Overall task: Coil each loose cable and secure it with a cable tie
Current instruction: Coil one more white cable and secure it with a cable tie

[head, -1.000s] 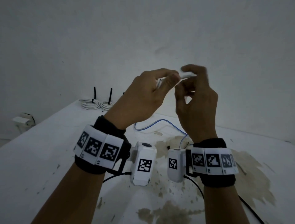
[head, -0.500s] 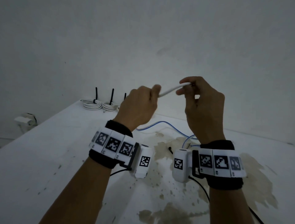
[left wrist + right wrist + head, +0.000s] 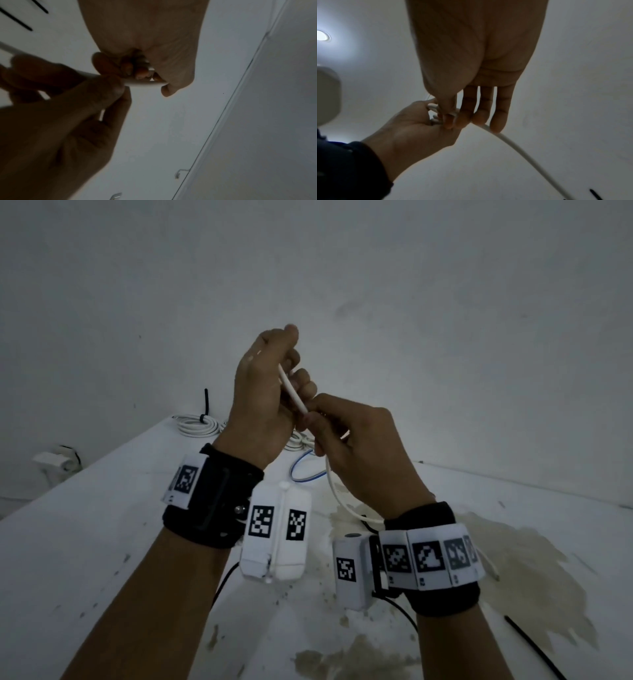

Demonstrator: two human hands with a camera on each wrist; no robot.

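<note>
Above the white table [image 3: 85, 542], my left hand [image 3: 270, 395] is raised with its fingers curled around small loops of a white cable [image 3: 291, 388]. The loops [image 3: 433, 108] show in its palm in the right wrist view. My right hand [image 3: 318, 419] pinches the same cable between thumb and forefinger just below the left hand, with its other fingers nearly straight [image 3: 500, 108]. From the pinch the cable [image 3: 522, 152] hangs down under my right wrist, and its free end [image 3: 493, 573] lies on the table. The left wrist view shows the short span of cable [image 3: 145, 84] between the two hands.
Two tied white coils [image 3: 197, 426] [image 3: 298, 441] with upright black ties [image 3: 206, 402] lie at the table's back edge. A loose blue cable [image 3: 305, 474] lies behind my hands. A black cable tie [image 3: 534, 648] lies at front right. The tabletop has brown stains [image 3: 534, 587].
Half a second ago the cable was stretched between my parted hands. Now the left hand has risen and turned, and the right hand has brought the cable in against it.
</note>
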